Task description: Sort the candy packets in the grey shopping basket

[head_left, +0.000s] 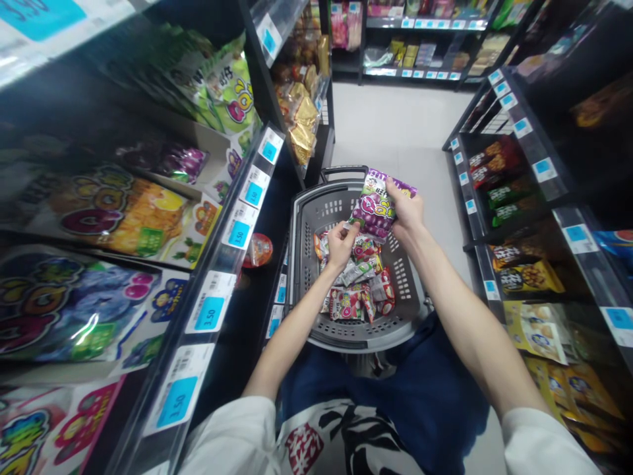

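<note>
A stack of purple grape candy packets [376, 206] hangs over the grey shopping basket [309, 224]. My right hand [406, 212] is closed round its right side. At the stack's lower left corner, my left hand [341, 244] pinches the packets. Several red and green snack packets [360, 285] lie in the bottom of the basket under both hands. The basket stands on the floor between my knees, and its black handle [342, 170] lies at the far rim.
Left shelves [232, 224] carry boxes of fruit candy bags behind blue price tags. A round red item [258, 249] sits on a lower left shelf. Right shelves [524, 218] hold snack bags. The white aisle floor [395, 125] runs ahead to more shelves at the back.
</note>
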Motion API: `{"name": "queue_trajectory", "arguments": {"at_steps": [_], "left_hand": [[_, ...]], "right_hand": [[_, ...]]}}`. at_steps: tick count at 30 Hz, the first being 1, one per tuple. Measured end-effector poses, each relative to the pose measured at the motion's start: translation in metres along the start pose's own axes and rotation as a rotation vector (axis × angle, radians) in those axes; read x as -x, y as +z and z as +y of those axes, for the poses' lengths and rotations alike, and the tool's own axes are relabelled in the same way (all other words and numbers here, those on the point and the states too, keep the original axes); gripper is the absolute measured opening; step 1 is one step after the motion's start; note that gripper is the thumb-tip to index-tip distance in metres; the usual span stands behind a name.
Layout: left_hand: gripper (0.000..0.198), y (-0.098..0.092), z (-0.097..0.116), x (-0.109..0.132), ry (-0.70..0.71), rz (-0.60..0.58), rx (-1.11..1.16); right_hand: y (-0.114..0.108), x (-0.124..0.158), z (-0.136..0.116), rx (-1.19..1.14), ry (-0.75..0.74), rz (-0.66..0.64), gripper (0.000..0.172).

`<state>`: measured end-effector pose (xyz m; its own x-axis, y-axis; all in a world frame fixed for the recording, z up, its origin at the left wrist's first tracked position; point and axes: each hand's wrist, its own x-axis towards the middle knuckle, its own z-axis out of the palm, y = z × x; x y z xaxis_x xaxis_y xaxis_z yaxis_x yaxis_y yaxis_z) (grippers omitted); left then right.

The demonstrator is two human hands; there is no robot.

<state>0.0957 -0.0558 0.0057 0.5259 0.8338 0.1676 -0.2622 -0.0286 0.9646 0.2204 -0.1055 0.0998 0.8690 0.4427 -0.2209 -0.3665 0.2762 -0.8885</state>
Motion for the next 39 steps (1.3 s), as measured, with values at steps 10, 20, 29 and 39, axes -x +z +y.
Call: {"name": "queue_trajectory", "arguments": {"at_steps": [10,20,29,39], "left_hand": [[0.057,0.003,0.011,0.003,0.049,-0.009,-0.107],[0.036,0.002,0.001,0.005,0.081,-0.042,-0.161],[0.093,0.005,0.005,0.009,0.117,-0.066,-0.186],[0.091,0.003,-0.005,0.007,0.148,-0.054,-0.247]], "right_hand": [[0.0,0.002,-0.001,-0.005,-0.003,0.018,0.041],[-0.002,-0.004,0.003,0.004,-0.035,0.02,0.047],[-0.004,-0.013,0.005,-0.027,-0.055,0.031,0.048],[-0.003,-0.011,0.006,-0.042,-0.016,0.058,0.051]]}}
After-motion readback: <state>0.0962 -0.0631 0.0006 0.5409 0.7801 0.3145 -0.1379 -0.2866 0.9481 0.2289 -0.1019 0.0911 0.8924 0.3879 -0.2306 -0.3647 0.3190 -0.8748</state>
